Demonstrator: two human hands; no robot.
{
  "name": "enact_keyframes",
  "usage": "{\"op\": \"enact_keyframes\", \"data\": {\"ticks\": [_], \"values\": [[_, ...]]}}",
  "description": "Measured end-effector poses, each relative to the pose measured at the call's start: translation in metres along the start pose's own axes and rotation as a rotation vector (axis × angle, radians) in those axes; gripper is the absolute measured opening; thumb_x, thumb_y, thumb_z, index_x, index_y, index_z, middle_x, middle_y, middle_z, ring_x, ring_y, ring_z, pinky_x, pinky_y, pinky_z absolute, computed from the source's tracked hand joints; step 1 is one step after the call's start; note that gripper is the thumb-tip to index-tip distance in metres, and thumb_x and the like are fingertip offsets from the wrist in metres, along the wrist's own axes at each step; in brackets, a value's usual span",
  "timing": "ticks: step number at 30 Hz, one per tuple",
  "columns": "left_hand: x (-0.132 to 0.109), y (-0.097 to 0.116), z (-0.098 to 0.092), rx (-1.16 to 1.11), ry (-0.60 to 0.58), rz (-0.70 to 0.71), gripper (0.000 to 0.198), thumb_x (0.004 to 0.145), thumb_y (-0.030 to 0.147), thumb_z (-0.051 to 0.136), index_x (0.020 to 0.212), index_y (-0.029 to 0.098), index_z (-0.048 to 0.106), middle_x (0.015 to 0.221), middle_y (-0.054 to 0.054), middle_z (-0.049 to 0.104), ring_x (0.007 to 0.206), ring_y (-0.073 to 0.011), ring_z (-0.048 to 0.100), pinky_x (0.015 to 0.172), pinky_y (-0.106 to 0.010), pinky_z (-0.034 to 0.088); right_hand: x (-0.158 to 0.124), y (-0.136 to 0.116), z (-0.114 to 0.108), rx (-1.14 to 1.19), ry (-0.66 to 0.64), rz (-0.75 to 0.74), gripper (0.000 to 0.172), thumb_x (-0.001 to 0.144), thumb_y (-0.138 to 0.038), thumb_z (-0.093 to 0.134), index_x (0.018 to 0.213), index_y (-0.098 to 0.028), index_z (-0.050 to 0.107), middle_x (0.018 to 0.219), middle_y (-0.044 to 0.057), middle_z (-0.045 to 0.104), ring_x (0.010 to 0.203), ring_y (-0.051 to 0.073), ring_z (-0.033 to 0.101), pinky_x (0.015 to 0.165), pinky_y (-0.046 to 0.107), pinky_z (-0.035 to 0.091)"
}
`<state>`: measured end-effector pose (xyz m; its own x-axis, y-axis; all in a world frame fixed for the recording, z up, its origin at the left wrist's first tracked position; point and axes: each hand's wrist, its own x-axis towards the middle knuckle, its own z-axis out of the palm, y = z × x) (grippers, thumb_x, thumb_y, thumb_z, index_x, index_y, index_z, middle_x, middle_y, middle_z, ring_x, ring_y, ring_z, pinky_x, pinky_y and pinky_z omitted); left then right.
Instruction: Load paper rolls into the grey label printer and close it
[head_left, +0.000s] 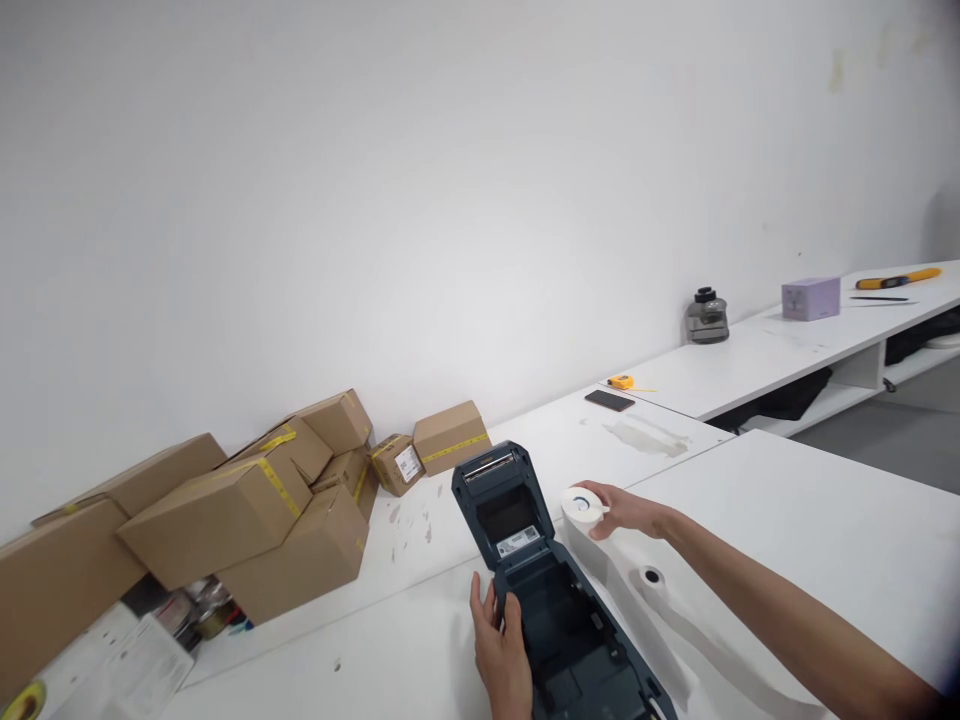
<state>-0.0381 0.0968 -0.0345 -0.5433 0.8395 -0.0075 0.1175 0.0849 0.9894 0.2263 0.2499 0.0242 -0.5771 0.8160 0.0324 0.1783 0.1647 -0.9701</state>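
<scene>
A dark blue label printer (562, 620) stands on the white table with its lid (510, 500) swung up, showing a hollow inside. My left hand (501, 640) grips the printer's left side near the hinge, thumb over the rim. Just right of the raised lid, my right hand (616, 508) has its fingers around a white paper roll (576, 506). A long strip of paper trails from that roll toward me along the printer's right side. Beside it lies a smaller paper roll (649, 580) with a dark core, its own strip unwound across the table.
Several cardboard boxes (300, 530) are piled against the wall at left. Farther back lie a phone (610, 400) and a yellow tape measure (621, 382). A dark jug (707, 318), a purple box (811, 299) and a yellow tool (898, 279) are on the bench at right.
</scene>
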Motion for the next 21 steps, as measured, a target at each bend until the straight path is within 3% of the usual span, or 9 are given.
{"op": "enact_keyframes", "data": {"ticks": [7,11,13,17,21], "values": [[-0.001,0.002,0.001,-0.01,-0.028,-0.021,0.071,0.089,0.049,0.055,0.151,0.025,0.029,0.144,-0.012,0.056,0.129,-0.0226,0.055,0.107,-0.032,0.04,0.008,0.031,0.019,0.007,0.015,0.052,0.085,0.054,-0.043,0.086,0.13,-0.022,0.057,0.13,0.011,0.064,0.124,0.033,0.054,0.104,0.043,0.042],[-0.001,0.002,0.001,-0.01,-0.017,-0.011,0.071,0.088,0.05,0.056,0.15,0.025,0.031,0.144,-0.012,0.056,0.129,-0.0232,0.055,0.106,-0.032,0.041,-0.015,0.045,0.001,0.029,0.041,0.1,0.084,0.075,-0.061,0.068,0.146,-0.024,0.042,0.152,0.014,0.045,0.139,0.033,0.043,0.112,0.046,0.035],[-0.001,0.003,0.001,-0.002,-0.005,-0.016,0.072,0.086,0.05,0.058,0.149,0.025,0.034,0.142,-0.012,0.057,0.128,-0.0236,0.056,0.105,-0.032,0.043,-0.037,0.051,-0.014,0.032,0.036,0.123,0.077,0.08,-0.065,0.059,0.144,-0.023,0.047,0.154,0.015,0.042,0.141,0.034,0.04,0.113,0.048,0.033],[-0.002,0.004,0.001,-0.001,-0.018,-0.02,0.071,0.086,0.05,0.058,0.148,0.026,0.035,0.143,-0.011,0.056,0.13,-0.0236,0.054,0.105,-0.032,0.042,-0.078,0.056,-0.023,0.011,-0.078,0.116,0.062,0.072,-0.053,0.071,0.126,-0.024,0.066,0.142,0.011,0.056,0.136,0.035,0.045,0.107,0.043,0.04],[-0.005,0.005,0.0,-0.047,-0.046,-0.014,0.072,0.087,0.048,0.057,0.149,0.022,0.032,0.147,-0.014,0.052,0.132,-0.0238,0.052,0.106,-0.032,0.042,-0.093,0.053,0.001,-0.066,-0.151,0.071,0.045,0.066,-0.044,0.076,0.106,-0.024,0.073,0.11,0.006,0.07,0.104,0.03,0.062,0.09,0.038,0.048]]}}
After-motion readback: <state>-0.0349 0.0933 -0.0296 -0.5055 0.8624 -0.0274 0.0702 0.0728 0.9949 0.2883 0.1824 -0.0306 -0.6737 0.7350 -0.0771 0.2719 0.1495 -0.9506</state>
